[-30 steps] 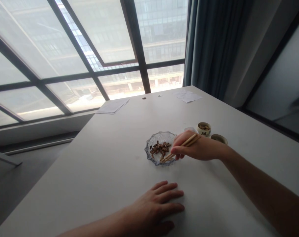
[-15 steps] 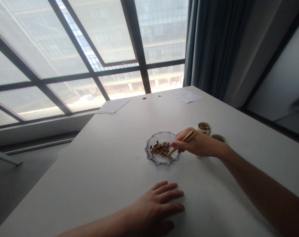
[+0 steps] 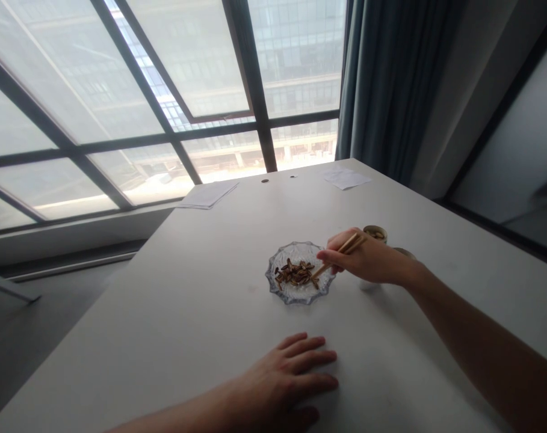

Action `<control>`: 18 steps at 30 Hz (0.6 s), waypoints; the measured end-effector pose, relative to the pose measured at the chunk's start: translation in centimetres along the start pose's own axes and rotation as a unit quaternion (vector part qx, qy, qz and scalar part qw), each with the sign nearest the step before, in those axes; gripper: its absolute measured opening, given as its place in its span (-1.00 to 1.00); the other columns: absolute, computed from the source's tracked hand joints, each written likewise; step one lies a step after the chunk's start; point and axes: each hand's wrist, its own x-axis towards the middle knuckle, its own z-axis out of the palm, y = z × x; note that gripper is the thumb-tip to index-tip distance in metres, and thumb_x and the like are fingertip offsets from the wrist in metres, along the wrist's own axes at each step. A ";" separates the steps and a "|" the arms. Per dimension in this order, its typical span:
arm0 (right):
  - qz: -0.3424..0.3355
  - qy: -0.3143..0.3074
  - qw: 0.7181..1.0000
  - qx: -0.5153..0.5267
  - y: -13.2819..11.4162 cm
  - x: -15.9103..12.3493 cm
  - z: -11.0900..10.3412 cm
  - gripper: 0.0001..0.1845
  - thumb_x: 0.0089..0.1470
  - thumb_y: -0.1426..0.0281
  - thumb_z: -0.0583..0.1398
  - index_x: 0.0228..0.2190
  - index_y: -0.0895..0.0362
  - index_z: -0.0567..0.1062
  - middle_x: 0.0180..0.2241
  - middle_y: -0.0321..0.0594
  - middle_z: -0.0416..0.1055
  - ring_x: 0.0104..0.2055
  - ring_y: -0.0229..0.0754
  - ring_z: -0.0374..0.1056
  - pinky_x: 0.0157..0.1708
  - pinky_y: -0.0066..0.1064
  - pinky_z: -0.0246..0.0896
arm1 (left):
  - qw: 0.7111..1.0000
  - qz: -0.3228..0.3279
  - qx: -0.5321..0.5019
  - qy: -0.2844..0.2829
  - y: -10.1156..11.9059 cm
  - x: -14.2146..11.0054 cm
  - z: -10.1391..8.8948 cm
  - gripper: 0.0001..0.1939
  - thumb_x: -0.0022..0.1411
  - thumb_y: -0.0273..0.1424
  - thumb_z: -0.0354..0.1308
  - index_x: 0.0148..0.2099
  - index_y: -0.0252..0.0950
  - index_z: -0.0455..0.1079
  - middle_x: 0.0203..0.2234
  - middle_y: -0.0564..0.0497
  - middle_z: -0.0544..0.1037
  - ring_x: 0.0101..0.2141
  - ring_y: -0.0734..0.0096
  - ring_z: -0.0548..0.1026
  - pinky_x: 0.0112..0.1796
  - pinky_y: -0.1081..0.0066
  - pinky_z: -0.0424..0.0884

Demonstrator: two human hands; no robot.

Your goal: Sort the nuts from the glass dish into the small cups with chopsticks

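Observation:
My right hand (image 3: 361, 255) grips a pair of wooden chopsticks (image 3: 344, 248), their tips down among sunflower seeds (image 3: 295, 272) at the right of the pile. The brown striped seeds lie in a clear glass dish (image 3: 300, 297) with a scalloped rim. Whether a seed is pinched between the tips, I cannot tell. Flat on the table, nearer to me than the dish, rests my left hand (image 3: 291, 376) with fingers spread and nothing in it. Behind my right hand stands a small cup (image 3: 375, 232) with seeds inside; a second cup (image 3: 406, 252) is mostly hidden by that hand.
The white table (image 3: 187, 288) stretches toward a large window. Papers (image 3: 207, 195) lie at its far left edge, and another sheet (image 3: 346, 178) lies at the far right. A dark curtain (image 3: 386, 90) hangs beyond the far right corner.
My right hand has shifted slightly right and up, and the chopstick tips have moved a little right within the dish. My left hand has stayed put.

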 end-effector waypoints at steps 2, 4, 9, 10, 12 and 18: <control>0.017 0.032 0.999 0.012 -0.1 -0.1 -0.3 -0.43 0.31 -0.05 0.25 -0.51 0.13 0.59 -0.50 -0.15 0.62 -0.44 -0.08 0.57 -0.46 -0.41 0.35 | 1.000 -0.002 -0.001 0.002 0.0 0.0 0.0 -0.43 0.40 -0.29 0.25 0.40 -0.11 0.30 0.46 -0.02 0.28 0.45 -0.03 0.20 0.44 -0.04 0.08; 0.038 0.063 0.997 0.016 -0.2 -0.2 -0.5 -0.43 0.29 -0.06 0.27 -0.52 0.13 0.58 -0.54 -0.15 0.60 -0.47 -0.07 0.58 -0.49 -0.40 0.35 | 1.000 -0.004 -0.005 0.004 -0.1 0.0 0.1 -0.43 0.39 -0.30 0.26 0.40 -0.09 0.30 0.46 0.00 0.28 0.46 -0.03 0.20 0.44 -0.03 0.08; 0.055 0.071 0.996 0.005 -0.1 0.1 -0.1 -0.43 0.25 -0.07 0.30 -0.56 0.11 0.57 -0.59 -0.17 0.58 -0.53 -0.09 0.56 -0.49 -0.39 0.37 | 1.000 0.000 -0.018 0.011 -0.1 0.0 0.1 -0.37 0.34 -0.35 0.29 0.41 -0.06 0.29 0.45 -0.01 0.29 0.45 -0.05 0.21 0.44 -0.02 0.06; 0.054 0.066 0.996 0.006 -0.1 0.2 0.1 -0.43 0.25 -0.07 0.30 -0.56 0.11 0.57 -0.59 -0.17 0.58 -0.53 -0.10 0.55 -0.48 -0.39 0.38 | 1.000 0.000 -0.020 0.013 -0.1 0.0 0.1 -0.37 0.34 -0.35 0.29 0.41 -0.05 0.29 0.45 -0.01 0.30 0.45 -0.05 0.21 0.44 -0.02 0.06; 0.052 0.054 0.997 0.010 0.0 0.4 0.4 -0.42 0.25 -0.07 0.29 -0.58 0.11 0.57 -0.58 -0.17 0.58 -0.53 -0.11 0.54 -0.49 -0.40 0.36 | 1.000 -0.001 -0.023 0.015 -0.1 0.0 0.1 -0.38 0.34 -0.34 0.28 0.40 -0.05 0.29 0.45 -0.01 0.30 0.45 -0.05 0.21 0.44 -0.02 0.07; 0.037 0.056 0.998 -0.018 0.4 0.5 0.7 -0.38 0.28 -0.05 0.25 -0.63 0.11 0.47 -0.60 -0.18 0.55 -0.53 -0.13 0.50 -0.52 -0.42 0.27 | 1.000 -0.007 -0.022 0.011 0.0 -0.1 0.1 -0.43 0.39 -0.28 0.26 0.39 -0.08 0.32 0.45 -0.02 0.30 0.45 -0.04 0.20 0.44 -0.04 0.07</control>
